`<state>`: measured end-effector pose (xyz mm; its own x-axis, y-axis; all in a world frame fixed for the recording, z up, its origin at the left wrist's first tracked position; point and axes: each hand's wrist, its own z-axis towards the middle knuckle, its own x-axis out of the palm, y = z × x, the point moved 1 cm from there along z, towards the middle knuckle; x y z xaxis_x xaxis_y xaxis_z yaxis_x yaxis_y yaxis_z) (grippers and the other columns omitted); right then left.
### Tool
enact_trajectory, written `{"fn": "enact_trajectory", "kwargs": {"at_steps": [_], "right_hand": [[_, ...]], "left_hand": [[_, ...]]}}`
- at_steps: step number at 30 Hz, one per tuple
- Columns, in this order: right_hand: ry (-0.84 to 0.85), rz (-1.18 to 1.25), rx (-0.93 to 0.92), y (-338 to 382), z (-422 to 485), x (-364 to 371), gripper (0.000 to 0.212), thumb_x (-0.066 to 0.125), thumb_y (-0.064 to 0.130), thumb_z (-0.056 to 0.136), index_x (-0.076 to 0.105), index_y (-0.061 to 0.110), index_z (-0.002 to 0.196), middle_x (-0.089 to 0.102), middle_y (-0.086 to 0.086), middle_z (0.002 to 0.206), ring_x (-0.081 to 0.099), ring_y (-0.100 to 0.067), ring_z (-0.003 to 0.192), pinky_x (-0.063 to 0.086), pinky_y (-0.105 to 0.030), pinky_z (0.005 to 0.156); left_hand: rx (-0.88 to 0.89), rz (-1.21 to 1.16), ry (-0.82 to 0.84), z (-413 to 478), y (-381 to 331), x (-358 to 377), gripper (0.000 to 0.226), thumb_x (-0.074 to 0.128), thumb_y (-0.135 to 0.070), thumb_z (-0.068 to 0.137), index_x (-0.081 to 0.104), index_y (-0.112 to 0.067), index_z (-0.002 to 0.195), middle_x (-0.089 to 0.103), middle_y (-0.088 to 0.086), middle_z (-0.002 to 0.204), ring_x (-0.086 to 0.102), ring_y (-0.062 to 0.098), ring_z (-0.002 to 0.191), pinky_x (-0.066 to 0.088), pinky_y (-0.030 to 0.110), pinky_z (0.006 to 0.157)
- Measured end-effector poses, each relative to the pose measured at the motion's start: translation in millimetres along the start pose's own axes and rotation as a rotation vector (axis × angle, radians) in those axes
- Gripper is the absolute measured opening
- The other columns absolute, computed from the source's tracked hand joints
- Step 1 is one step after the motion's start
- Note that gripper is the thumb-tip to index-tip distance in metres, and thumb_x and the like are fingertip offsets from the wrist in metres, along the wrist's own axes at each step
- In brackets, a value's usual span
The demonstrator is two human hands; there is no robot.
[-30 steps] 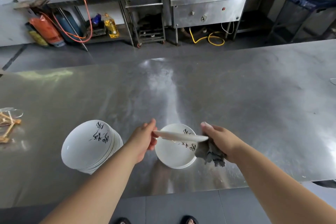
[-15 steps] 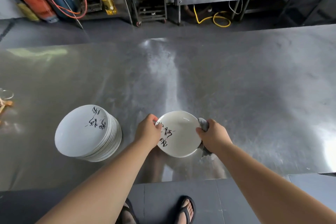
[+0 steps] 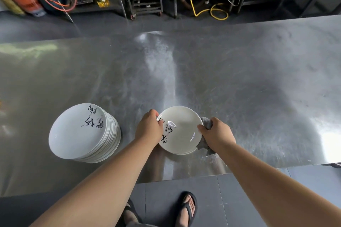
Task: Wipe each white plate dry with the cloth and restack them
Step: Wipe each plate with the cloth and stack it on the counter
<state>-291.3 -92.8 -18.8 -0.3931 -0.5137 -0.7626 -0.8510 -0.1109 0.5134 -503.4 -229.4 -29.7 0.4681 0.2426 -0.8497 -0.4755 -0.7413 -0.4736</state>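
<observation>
On steel table [image 3: 239, 79] | left hand [image 3: 149, 128]: fingers curled, gripping plate [image 3: 181, 131] rim | right hand [image 3: 217, 132]: fingers clamped on cloth [image 3: 206, 122] and plate edge

a brushed steel table [image 3: 239, 83] carries a tall stack of white plates [image 3: 83, 132] at front left, a short stack [image 3: 182, 134] beside it, and a grey cloth [image 3: 206, 123] bunched against that stack's right side.

White plate [image 3: 181, 131] with black lettering, face up on short stack [image 3: 183, 153], lower centre. Grey cloth [image 3: 207, 125] bunched at its right rim. Tall plate stack [image 3: 83, 132] lower left.
</observation>
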Motion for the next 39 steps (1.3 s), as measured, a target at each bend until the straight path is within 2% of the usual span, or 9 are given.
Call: {"fn": "enact_trajectory", "kwargs": {"at_steps": [4,7,12,18,22,24,28,32,39], "right_hand": [[-0.073,-0.032,-0.005,15.3,-10.7,-15.8,0.034,0.064,0.051,0.089,0.048,0.023,0.078,0.062,0.007,0.071,0.059,-0.012,0.056,0.038,-0.024,0.044],[-0.099,0.003,-0.052,43.6,-18.9,-27.5,0.03,0.064,0.047,0.09,0.049,0.024,0.077,0.062,0.006,0.07,0.059,-0.01,0.047,0.036,-0.02,0.035],[-0.068,0.007,-0.168,120.9,-37.7,-20.5,0.027,0.059,0.047,0.087,0.052,0.023,0.079,0.066,0.009,0.062,0.06,-0.008,0.052,0.044,-0.027,0.05],[0.045,-0.005,-0.298,211.3,-68.8,34.5,0.028,0.061,0.048,0.089,0.053,0.022,0.081,0.069,0.004,0.068,0.065,-0.019,0.066,0.053,-0.031,0.059],[0.124,-0.03,-0.327,246.0,-91.8,78.9,0.026,0.058,0.052,0.088,0.052,0.027,0.083,0.067,0.016,0.057,0.061,-0.008,0.043,0.041,-0.021,0.038],[0.165,-0.064,-0.316,254.8,-100.8,98.9,0.025,0.057,0.054,0.089,0.052,0.03,0.085,0.066,0.018,0.056,0.061,-0.008,0.041,0.038,-0.019,0.034],[0.15,-0.16,-0.279,259.1,-113.3,129.7,0.026,0.059,0.055,0.087,0.052,0.03,0.086,0.064,0.009,0.058,0.059,-0.006,0.041,0.046,-0.025,0.042],[0.152,-0.081,-0.247,260.7,-124.7,144.8,0.02,0.054,0.048,0.091,0.051,0.028,0.089,0.072,0.003,0.061,0.062,-0.019,0.037,0.058,-0.04,0.045],[0.171,0.047,-0.198,265.7,-137.7,149.1,0.012,0.045,0.027,0.09,0.053,0.029,0.099,0.073,0.003,0.06,0.065,-0.031,0.04,0.06,-0.047,0.046]], "left_hand": [[-0.017,-0.026,0.041,-2.5,4.0,-17.7,0.032,0.067,-0.035,0.099,0.056,-0.021,0.125,0.066,0.003,0.119,0.065,0.031,0.105,0.054,0.039,0.087],[-0.002,-0.073,0.0,-3.3,7.5,-47.0,0.032,0.068,-0.038,0.097,0.057,-0.023,0.123,0.065,-0.001,0.114,0.065,0.028,0.104,0.052,0.038,0.087],[0.055,-0.153,-0.117,-1.4,34.5,-122.4,0.021,0.069,-0.04,0.095,0.058,-0.029,0.109,0.061,-0.013,0.093,0.058,0.018,0.085,0.038,0.029,0.072],[-0.016,-0.148,-0.194,5.3,123.3,-200.8,0.014,0.068,-0.043,0.095,0.055,-0.036,0.095,0.065,-0.016,0.083,0.062,0.015,0.077,0.041,0.028,0.064],[-0.138,-0.087,-0.212,2.9,192.8,-225.3,0.015,0.064,-0.046,0.093,0.053,-0.035,0.092,0.064,-0.016,0.083,0.063,0.019,0.079,0.044,0.031,0.064],[-0.171,-0.072,-0.201,-1.6,221.3,-229.6,0.019,0.064,-0.051,0.091,0.054,-0.034,0.093,0.064,-0.015,0.081,0.064,0.019,0.079,0.046,0.031,0.065],[-0.188,-0.018,-0.127,-9.9,258.6,-227.2,0.032,0.063,-0.059,0.089,0.054,-0.028,0.089,0.065,-0.012,0.084,0.064,0.02,0.08,0.043,0.031,0.062],[-0.115,0.067,-0.043,-14.1,273.1,-220.3,0.038,0.054,-0.057,0.097,0.051,-0.023,0.081,0.061,-0.008,0.077,0.058,0.021,0.072,0.036,0.031,0.055],[-0.025,-0.03,-0.02,-13.4,271.2,-223.7,0.04,0.052,-0.046,0.101,0.047,-0.016,0.076,0.058,-0.001,0.071,0.051,0.027,0.067,0.037,0.034,0.057]]}}
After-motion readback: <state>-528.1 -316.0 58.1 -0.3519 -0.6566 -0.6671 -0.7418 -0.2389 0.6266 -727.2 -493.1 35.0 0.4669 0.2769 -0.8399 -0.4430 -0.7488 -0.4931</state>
